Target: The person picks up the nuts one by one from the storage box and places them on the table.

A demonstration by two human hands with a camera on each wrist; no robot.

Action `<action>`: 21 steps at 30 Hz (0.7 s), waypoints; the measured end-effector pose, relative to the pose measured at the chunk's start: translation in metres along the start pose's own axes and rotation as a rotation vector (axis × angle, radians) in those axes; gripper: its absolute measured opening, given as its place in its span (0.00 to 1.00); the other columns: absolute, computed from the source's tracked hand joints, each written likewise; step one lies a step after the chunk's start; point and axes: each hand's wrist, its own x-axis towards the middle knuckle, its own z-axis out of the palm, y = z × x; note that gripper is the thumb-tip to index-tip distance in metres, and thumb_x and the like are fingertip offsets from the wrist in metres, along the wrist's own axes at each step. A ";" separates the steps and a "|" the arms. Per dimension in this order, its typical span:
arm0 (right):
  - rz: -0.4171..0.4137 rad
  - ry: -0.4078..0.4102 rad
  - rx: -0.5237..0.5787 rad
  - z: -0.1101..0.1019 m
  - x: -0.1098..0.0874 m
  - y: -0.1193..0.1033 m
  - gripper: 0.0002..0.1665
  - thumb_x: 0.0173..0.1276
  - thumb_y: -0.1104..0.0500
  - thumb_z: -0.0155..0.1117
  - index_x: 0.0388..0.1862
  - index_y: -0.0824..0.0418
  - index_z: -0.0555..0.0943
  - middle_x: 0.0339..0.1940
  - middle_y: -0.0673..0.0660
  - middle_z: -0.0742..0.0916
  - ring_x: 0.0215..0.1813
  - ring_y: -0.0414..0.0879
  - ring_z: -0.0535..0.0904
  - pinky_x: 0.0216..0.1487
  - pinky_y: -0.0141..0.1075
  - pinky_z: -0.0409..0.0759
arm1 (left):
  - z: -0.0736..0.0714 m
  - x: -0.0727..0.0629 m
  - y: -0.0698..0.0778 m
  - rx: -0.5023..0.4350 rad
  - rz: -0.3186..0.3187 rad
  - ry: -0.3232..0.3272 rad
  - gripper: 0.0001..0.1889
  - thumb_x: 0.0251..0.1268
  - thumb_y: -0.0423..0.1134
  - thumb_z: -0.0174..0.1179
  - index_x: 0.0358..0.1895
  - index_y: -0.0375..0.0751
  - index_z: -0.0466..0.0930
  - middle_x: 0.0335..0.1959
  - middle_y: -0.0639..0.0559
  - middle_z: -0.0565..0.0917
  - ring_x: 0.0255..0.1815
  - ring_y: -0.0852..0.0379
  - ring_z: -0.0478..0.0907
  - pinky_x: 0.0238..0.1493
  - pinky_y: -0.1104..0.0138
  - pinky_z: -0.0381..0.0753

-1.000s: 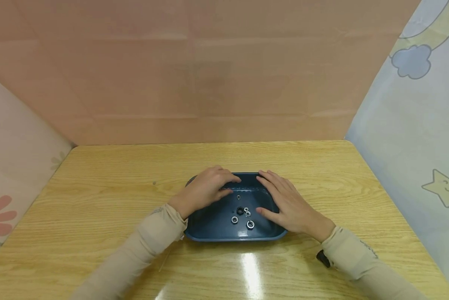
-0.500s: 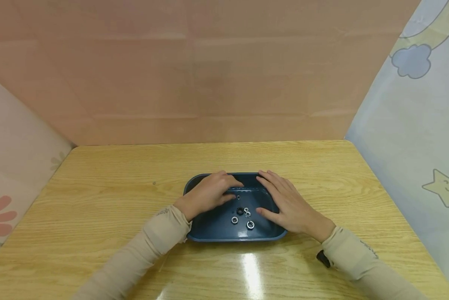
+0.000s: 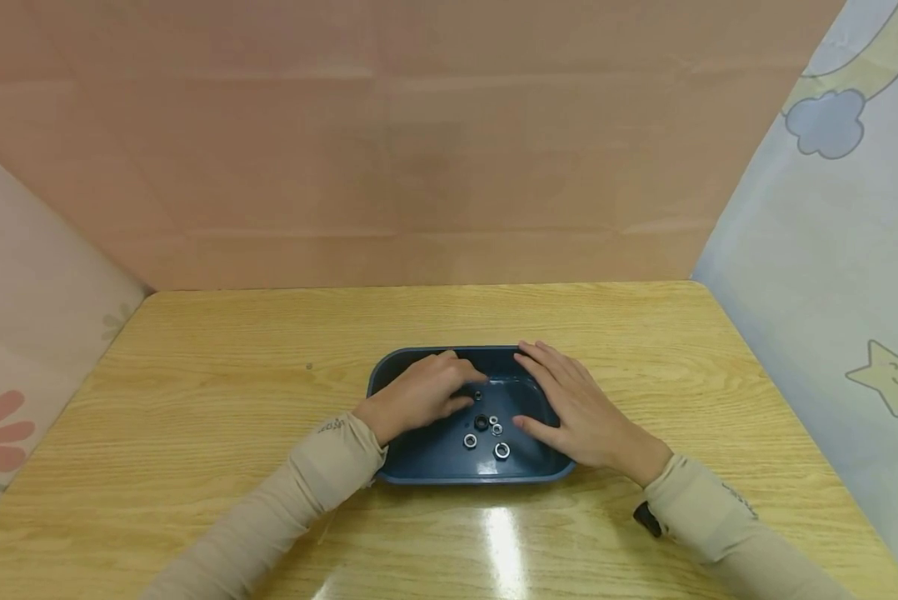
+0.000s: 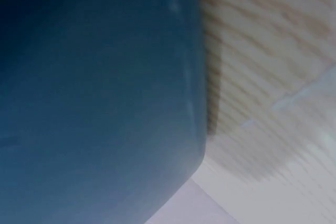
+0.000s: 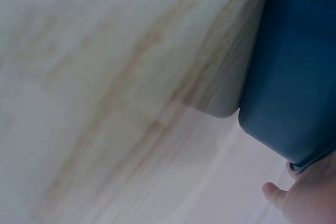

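Observation:
A dark blue tray [image 3: 449, 480] lies on the table, with several hex nuts on its floor. The black nut [image 3: 481, 422] sits among silver ones, such as the larger silver nut [image 3: 501, 451] near the front wall. My left hand [image 3: 419, 392] reaches into the tray from the left, its thumb and forefinger apart just left of a small nut [image 3: 478, 396]. Over the right side of the tray lies my right hand [image 3: 580, 412], fingers extended to the far rim and thumb inside. The left wrist view shows just the tray's outer wall [image 4: 105, 103] and table.
The wooden table [image 3: 231, 350] extends around the tray, and a tiny grey speck [image 3: 309, 367] lies on it to the left. A tan wall [image 3: 389, 167] stands behind, with patterned walls at both sides. A black band [image 3: 647, 518] shows below the right sleeve.
My left hand has moved right and slightly down into the tray, closer to the small nut, uncovering the tray's left corner. My right hand and the nuts stay in place.

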 end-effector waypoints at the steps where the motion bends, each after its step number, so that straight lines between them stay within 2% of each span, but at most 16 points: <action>1: 0.001 0.000 -0.001 0.000 0.000 0.000 0.48 0.70 0.38 0.59 0.80 0.59 0.56 0.82 0.58 0.58 0.81 0.61 0.51 0.75 0.63 0.54 | 0.000 0.000 0.000 0.006 0.000 -0.006 0.19 0.64 0.38 0.67 0.59 0.43 0.83 0.52 0.52 0.87 0.50 0.56 0.79 0.53 0.63 0.81; 13: -0.004 0.008 0.000 0.001 0.000 -0.001 0.48 0.70 0.38 0.59 0.79 0.59 0.56 0.82 0.57 0.57 0.81 0.61 0.51 0.76 0.62 0.54 | 0.005 0.000 0.000 0.104 -0.021 -0.077 0.19 0.67 0.42 0.64 0.60 0.45 0.83 0.50 0.51 0.84 0.50 0.55 0.79 0.55 0.62 0.82; 21: -0.009 0.014 -0.002 0.001 -0.001 0.000 0.48 0.70 0.39 0.59 0.79 0.59 0.56 0.82 0.57 0.57 0.81 0.60 0.50 0.76 0.62 0.54 | 0.007 -0.001 -0.001 0.114 -0.002 -0.087 0.14 0.68 0.42 0.64 0.55 0.49 0.85 0.47 0.52 0.84 0.49 0.55 0.79 0.54 0.62 0.81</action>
